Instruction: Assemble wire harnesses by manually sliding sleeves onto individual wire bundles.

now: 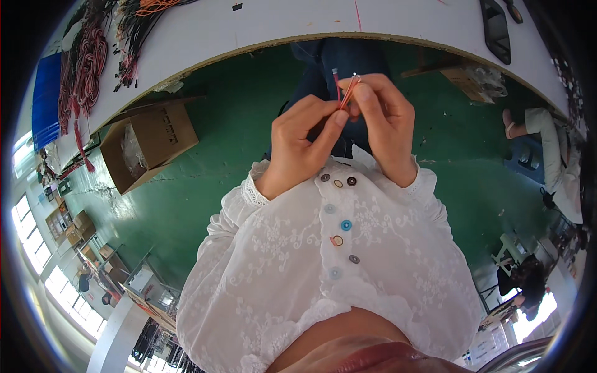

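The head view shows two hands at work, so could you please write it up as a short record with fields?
Left hand: pinching thin red wires
Right hand: pinching the same wires nearer their upper tips
Table: white, beyond the hands
On table, left: bundles of dark and red wires
On table, right: black object, kind unclear
Floor: green
On floor, left: open cardboard box

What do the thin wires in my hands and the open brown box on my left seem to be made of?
The wires look like smooth plastic insulation, going by their even reddish colour; any metal core is hidden. Their pale tips are too small to tell. The box looks like matt cardboard: brown, stiff panels, dark print. The crumpled, see-through sheet inside is probably plastic film.
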The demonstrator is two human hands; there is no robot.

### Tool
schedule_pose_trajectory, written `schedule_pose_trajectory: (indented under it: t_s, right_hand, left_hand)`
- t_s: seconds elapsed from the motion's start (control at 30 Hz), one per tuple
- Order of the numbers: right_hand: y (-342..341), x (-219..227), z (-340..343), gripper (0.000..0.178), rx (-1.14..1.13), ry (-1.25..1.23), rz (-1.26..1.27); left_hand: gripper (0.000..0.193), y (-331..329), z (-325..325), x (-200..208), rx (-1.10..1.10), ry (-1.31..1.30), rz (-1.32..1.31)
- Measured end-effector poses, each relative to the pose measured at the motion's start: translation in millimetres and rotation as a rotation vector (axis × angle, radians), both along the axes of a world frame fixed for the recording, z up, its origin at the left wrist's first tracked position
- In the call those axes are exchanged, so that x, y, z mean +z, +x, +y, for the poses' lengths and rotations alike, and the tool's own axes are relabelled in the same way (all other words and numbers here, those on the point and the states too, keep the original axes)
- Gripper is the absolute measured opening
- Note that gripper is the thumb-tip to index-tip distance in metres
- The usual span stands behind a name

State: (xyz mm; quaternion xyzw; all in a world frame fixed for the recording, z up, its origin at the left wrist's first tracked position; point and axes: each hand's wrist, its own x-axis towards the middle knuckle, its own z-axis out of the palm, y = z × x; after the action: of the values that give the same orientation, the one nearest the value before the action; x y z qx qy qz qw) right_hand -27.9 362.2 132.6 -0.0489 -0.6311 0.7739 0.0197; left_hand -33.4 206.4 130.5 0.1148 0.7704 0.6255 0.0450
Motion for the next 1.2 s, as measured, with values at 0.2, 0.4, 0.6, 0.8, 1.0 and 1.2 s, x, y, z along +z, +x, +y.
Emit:
schedule_pose_trajectory:
  t_s: [0.2,0.4,0.6,0.8,1.0,1.2]
  right_hand:
    - [-4.9,-1.4,1.5,0.027,0.056,-0.002,0.042]
    - [-12.9,-2.4,5.9,0.020,0.021,-0.412,0.035]
    - [-5.9,21.7,58.8,0.025,0.043,-1.081,-0.022]
    - [14.4,60.2,100.8,0.021,0.084,-1.046,0.073]
    - [-7.2,66.0,95.0,0.019,0.164,-0.996,0.166]
    - [-52.8,47.2,89.4,0.019,-0.096,-0.670,-0.055]
  left_hand:
    - [0.017,-5.5,0.8,-9.3,-0.047,-0.136,0.212]
    - [0.013,10.1,-15.8,-29.7,-0.123,-0.160,0.027]
    - [0.020,27.5,-43.7,-23.2,-0.048,-0.607,0.630]
    - [0.029,32.7,-69.5,-27.2,-0.078,-0.689,0.906]
    - [0.023,21.5,-81.1,-7.7,-0.087,-0.655,0.835]
    - [0.018,-13.6,-168.8,67.6,-0.150,-0.310,-0.009]
